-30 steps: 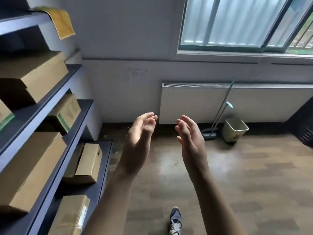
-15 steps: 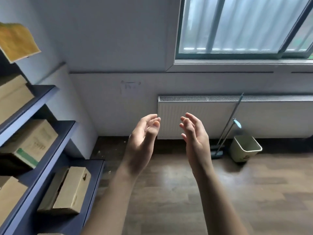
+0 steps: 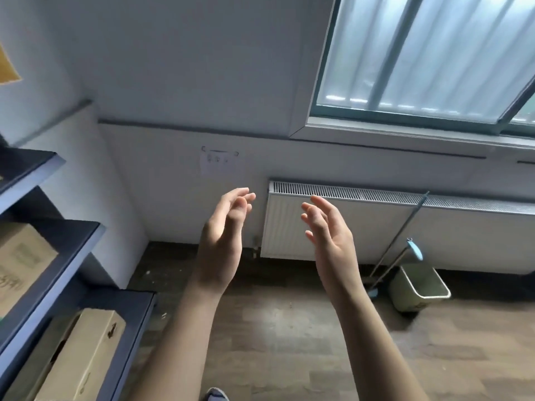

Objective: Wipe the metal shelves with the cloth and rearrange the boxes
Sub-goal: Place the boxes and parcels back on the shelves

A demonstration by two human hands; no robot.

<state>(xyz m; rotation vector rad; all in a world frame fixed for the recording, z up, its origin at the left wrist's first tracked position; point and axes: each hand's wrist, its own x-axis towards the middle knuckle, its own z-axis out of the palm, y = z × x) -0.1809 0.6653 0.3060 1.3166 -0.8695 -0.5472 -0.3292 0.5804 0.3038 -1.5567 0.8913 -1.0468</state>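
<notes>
Both hands hang in mid-air ahead of the person, palms facing each other and apart, fingers loose and slightly bent: the left hand (image 3: 223, 235) grasps nothing, and neither does the right hand (image 3: 330, 241). The metal shelves (image 3: 66, 227) stand off to the left of both, their boards running lengthwise away toward the wall, so the left hand is the nearer one and the right hand would have to cross the body. A cardboard box (image 3: 20, 264) sits on the middle board, and a second box (image 3: 86, 351) lies on the lowest board with its long side along the shelf run, below and left of the left wrist. A yellow corner (image 3: 7, 68) shows at the far left edge, above the shelves; it may be the cloth, though too little shows to be sure. I judge the coming move to be a turn and reach leftward and upward, left hand leading. Straight ahead are only the radiator (image 3: 376, 227) and a bin (image 3: 419, 285), well apart from the shelves
</notes>
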